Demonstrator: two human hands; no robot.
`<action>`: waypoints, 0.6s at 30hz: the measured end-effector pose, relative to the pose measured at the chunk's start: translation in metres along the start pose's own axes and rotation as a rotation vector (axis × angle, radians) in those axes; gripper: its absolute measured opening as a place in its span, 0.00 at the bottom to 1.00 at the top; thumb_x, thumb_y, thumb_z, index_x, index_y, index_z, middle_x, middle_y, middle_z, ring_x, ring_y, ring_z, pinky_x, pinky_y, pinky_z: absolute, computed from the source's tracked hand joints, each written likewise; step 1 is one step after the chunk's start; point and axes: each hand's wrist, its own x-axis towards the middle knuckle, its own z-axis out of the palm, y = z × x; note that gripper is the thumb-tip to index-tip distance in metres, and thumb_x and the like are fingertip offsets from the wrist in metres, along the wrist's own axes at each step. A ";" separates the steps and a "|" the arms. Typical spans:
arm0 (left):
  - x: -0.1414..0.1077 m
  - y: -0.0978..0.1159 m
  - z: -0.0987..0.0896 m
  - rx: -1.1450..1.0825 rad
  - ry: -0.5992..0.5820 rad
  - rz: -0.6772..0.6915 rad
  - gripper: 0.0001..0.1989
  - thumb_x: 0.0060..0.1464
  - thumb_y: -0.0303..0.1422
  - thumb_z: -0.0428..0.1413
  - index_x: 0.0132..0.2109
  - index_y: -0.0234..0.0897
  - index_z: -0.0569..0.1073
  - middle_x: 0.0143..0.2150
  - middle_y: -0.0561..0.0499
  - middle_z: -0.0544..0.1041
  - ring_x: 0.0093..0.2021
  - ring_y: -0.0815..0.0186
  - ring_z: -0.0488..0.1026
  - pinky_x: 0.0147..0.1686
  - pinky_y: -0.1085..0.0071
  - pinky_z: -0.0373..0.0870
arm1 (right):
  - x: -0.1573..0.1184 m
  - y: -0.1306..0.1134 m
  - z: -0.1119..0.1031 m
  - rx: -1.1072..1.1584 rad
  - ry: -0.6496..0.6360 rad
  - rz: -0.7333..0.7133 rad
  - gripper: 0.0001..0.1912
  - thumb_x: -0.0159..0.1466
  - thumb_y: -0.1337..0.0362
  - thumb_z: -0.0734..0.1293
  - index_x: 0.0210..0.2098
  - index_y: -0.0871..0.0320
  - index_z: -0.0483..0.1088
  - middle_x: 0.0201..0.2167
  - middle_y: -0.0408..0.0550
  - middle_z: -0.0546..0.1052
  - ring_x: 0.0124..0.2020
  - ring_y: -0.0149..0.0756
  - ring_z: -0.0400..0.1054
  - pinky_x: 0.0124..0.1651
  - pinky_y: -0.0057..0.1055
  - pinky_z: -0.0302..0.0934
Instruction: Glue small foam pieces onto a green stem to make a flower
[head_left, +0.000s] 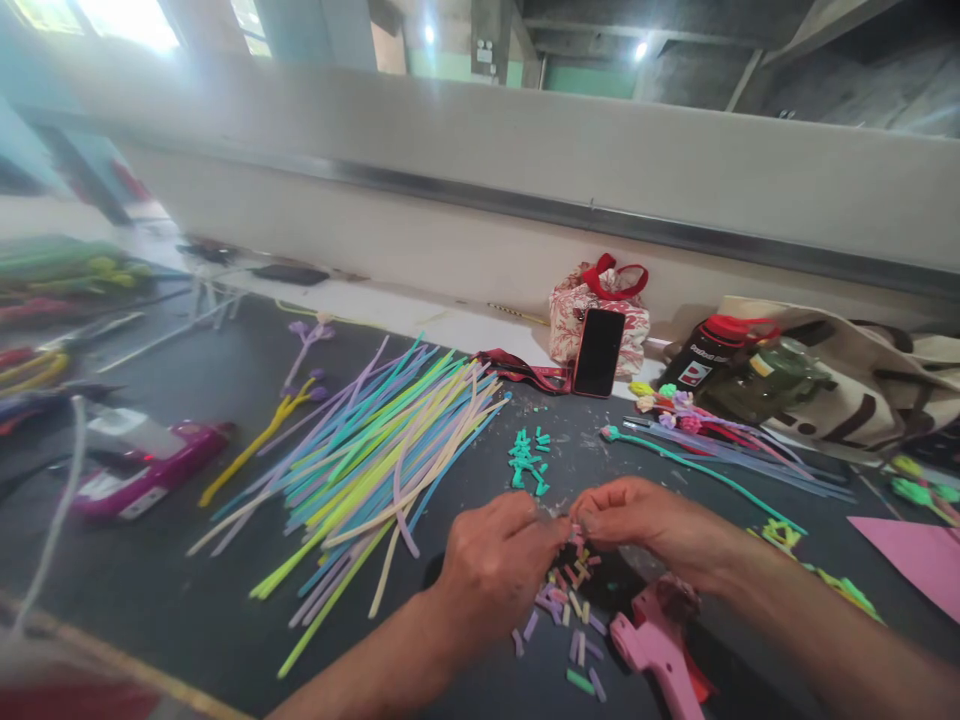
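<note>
Up back, black bottle (pixel 697 362) shows white words (pixel 709 352) and square sign (pixel 691 375); words too small for us to read. Cloth bag (pixel 911 390) beside it has big dark marks, partly hidden. We sit at dark table (pixel 225 620), pale wall (pixel 450 225) behind, bright lights (pixel 430 35) up high. Our left hand (pixel 495 565) and right hand (pixel 637 520) meet over small cut pieces (pixel 575 604), fingertips bunched close; can't tell what they hold.

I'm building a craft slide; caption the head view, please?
Left hand and right hand close together by small colored pieces, with long colored strips and a pink tool nearby.
</note>
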 end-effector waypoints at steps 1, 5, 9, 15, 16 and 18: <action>0.000 0.000 0.000 0.000 0.004 0.007 0.08 0.52 0.26 0.51 0.33 0.36 0.76 0.21 0.52 0.68 0.22 0.72 0.65 0.22 0.77 0.59 | 0.001 0.000 -0.001 0.005 -0.013 0.000 0.13 0.51 0.57 0.67 0.23 0.62 0.68 0.20 0.40 0.64 0.22 0.27 0.53 0.28 0.26 0.46; 0.001 -0.001 0.000 -0.017 0.006 0.022 0.07 0.51 0.26 0.52 0.34 0.36 0.76 0.21 0.52 0.69 0.22 0.72 0.65 0.22 0.77 0.59 | 0.002 -0.001 -0.003 -0.002 -0.047 -0.003 0.12 0.51 0.58 0.68 0.21 0.62 0.66 0.19 0.39 0.63 0.22 0.27 0.53 0.28 0.26 0.46; 0.004 0.000 -0.001 -0.087 -0.009 -0.015 0.08 0.52 0.27 0.52 0.33 0.35 0.77 0.20 0.52 0.68 0.22 0.72 0.65 0.22 0.78 0.60 | 0.001 -0.005 -0.005 -0.022 -0.061 -0.023 0.11 0.51 0.61 0.68 0.21 0.62 0.66 0.20 0.39 0.64 0.24 0.27 0.55 0.30 0.26 0.47; 0.006 0.000 -0.002 -0.137 -0.019 -0.047 0.08 0.51 0.26 0.53 0.33 0.34 0.77 0.20 0.51 0.69 0.22 0.72 0.66 0.22 0.79 0.61 | -0.001 -0.006 -0.008 -0.044 -0.082 -0.055 0.09 0.52 0.63 0.67 0.22 0.62 0.66 0.24 0.40 0.64 0.26 0.27 0.56 0.33 0.26 0.49; 0.005 0.000 -0.002 -0.137 -0.019 -0.052 0.08 0.51 0.26 0.53 0.33 0.35 0.77 0.20 0.51 0.69 0.22 0.72 0.66 0.22 0.79 0.61 | -0.001 -0.006 -0.008 -0.044 -0.088 -0.059 0.08 0.52 0.63 0.67 0.22 0.62 0.66 0.24 0.41 0.64 0.26 0.28 0.56 0.33 0.26 0.49; 0.005 0.001 -0.002 -0.138 -0.022 -0.060 0.08 0.51 0.26 0.53 0.33 0.34 0.77 0.20 0.51 0.69 0.22 0.72 0.66 0.22 0.78 0.61 | -0.001 -0.005 -0.009 -0.046 -0.092 -0.068 0.09 0.53 0.62 0.67 0.23 0.62 0.67 0.25 0.41 0.64 0.27 0.28 0.56 0.33 0.27 0.49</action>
